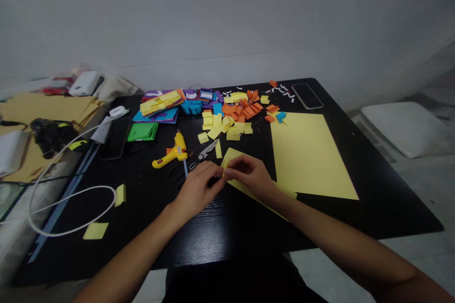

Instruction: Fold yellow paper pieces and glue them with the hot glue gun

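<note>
Left hand (197, 190) and right hand (250, 175) half-hide yellow scrap (224, 167).

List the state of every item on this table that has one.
left hand, fingers pinched on the small yellow piece
right hand, pinching the same piece
smaller yellow sheet, flat, partly under the right hand
large yellow sheet, lying flat
glue gun, lying on its side
scissors, lying down, blades look closed
phone, face up, screen dark
</note>
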A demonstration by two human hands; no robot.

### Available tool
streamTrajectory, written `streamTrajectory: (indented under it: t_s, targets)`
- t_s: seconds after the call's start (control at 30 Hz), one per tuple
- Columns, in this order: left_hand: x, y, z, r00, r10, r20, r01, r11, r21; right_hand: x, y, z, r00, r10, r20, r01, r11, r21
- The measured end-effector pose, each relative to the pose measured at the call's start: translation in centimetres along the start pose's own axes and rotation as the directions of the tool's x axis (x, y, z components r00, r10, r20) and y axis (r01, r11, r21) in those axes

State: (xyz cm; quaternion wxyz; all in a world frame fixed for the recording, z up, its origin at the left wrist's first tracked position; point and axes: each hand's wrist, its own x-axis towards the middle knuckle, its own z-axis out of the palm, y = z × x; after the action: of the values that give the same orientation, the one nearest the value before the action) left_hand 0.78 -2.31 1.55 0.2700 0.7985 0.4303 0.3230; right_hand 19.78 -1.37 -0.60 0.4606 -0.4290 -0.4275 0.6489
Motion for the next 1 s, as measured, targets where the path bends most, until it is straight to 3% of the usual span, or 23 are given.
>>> streamTrajectory:
  t_s: [0.13, 0.27, 0.33, 0.43, 0.57, 0.7, 0.8, 0.87, 0.93, 1.0]
  targets:
    - [0.3, -0.5, -1.9, 0.992, 0.066, 0.11, -0.065, 0.998, -0.008, 0.0, -0.3, -0.2, 1.0, -0.008, -0.017, 0.008, 1.0, -0.017]
    - [0.8, -2.5, -5.4, 1.0, -0.022, -0.022, 0.026, 0.979, 0.2, 0.1, -0.8, -0.2, 0.999, 0.002, -0.039, -0.003, 1.0, -0.018]
    - [0.9, -3.9, -7.0, 0.986, -0.134, -0.096, 0.162, 0.891, 0.423, 0.1, -1.0, -0.2, 0.999, 0.007, -0.054, -0.009, 1.0, -0.03]
    - [0.9, -6.0, -8.4, 0.938, -0.321, -0.133, 0.324, 0.669, 0.669, 0.1, -1.1, -0.3, 0.996, 0.029, -0.088, -0.03, 0.999, -0.012]
    - [0.8, -7.5, -8.4, 0.891, -0.432, -0.136, 0.39, 0.58, 0.715, 0.0, -1.0, -0.5, 0.998, 0.036, -0.061, -0.035, 0.999, 0.01]
    - [0.8, -7.7, -8.5, 0.896, -0.427, -0.122, 0.39, 0.624, 0.677, 0.1, -0.9, -0.6, 0.998, 0.049, -0.033, -0.047, 0.998, 0.051]
    - [0.7, -7.0, -8.9, 0.944, -0.274, -0.183, 0.329, 0.744, 0.582, 0.1, -0.9, -0.6, 0.996, 0.064, -0.055, -0.06, 0.996, 0.064]
    - [0.6, -6.0, -9.0, 0.97, -0.144, -0.196, 0.222, 0.85, 0.477, 0.2, -0.8, -0.5, 0.996, 0.064, -0.07, -0.06, 0.997, 0.058]
    - [0.5, -4.8, -8.8, 0.985, -0.088, -0.146, 0.136, 0.924, 0.358, 0.3, -0.8, -0.5, 0.995, 0.06, -0.076, -0.056, 0.997, 0.058]
    - [0.3, -3.7, -8.3, 0.989, -0.11, -0.095, 0.133, 0.951, 0.28, 0.4, -0.6, -0.5, 0.995, 0.054, -0.083, -0.048, 0.996, 0.076]
